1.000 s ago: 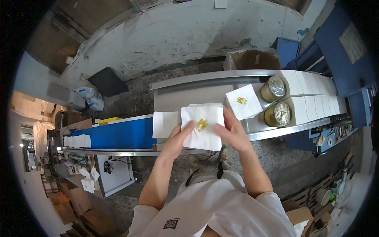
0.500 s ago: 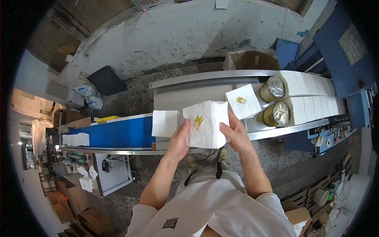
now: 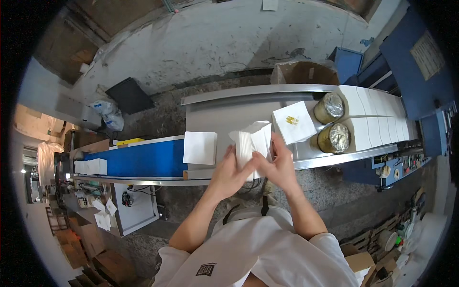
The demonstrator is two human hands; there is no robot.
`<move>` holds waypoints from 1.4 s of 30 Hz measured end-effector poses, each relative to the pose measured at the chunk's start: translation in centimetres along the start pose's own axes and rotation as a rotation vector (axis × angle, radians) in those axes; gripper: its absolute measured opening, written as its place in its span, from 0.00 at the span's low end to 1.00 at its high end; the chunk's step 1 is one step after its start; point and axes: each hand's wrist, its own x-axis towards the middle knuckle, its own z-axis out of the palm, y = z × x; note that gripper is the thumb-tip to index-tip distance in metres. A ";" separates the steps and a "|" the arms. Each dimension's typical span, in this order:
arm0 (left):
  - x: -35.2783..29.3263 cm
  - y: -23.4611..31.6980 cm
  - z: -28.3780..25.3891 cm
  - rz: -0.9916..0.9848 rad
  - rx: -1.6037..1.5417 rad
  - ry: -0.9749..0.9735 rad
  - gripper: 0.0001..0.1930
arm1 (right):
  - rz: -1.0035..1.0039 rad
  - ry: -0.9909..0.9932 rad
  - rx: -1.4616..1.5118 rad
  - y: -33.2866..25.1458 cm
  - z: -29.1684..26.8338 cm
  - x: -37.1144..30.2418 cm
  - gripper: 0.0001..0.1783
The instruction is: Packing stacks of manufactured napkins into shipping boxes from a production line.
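Observation:
Between my two hands, above the near edge of the metal table, is a stack of white paper napkins (image 3: 244, 146). Its folded edges face up and the right part fans away. My left hand (image 3: 229, 174) grips the left side, with its thumb against the folds. My right hand (image 3: 278, 165) holds the right side, its thumb meeting the left one in front. A plain white napkin stack (image 3: 200, 148) lies just left of my hands. To the right sits another napkin stack (image 3: 294, 122) with a gold print on top.
Two round weights wrapped in clear film (image 3: 333, 137) stand against long rows of white napkins (image 3: 375, 129) at the right. A blue conveyor belt (image 3: 138, 159) runs leftward, with more white stacks (image 3: 91, 167) at its far end. Blue machinery (image 3: 420, 62) rises at the right.
Both hands have drawn closer together. The napkin stack has turned from showing its printed face to showing its folded edges, and its right part has fanned out.

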 end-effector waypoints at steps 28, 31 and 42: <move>0.6 -1.5 -5.1 -0.323 -0.841 0.239 0.23 | 0.195 0.072 0.620 3.4 -4.1 1.8 0.27; 1.2 -4.0 -7.6 -0.347 -0.917 0.300 0.23 | 0.200 0.077 0.646 3.1 -4.3 1.7 0.27; 0.9 -3.0 -3.2 0.011 0.337 0.423 0.37 | 0.152 0.135 0.211 2.9 -2.8 2.1 0.27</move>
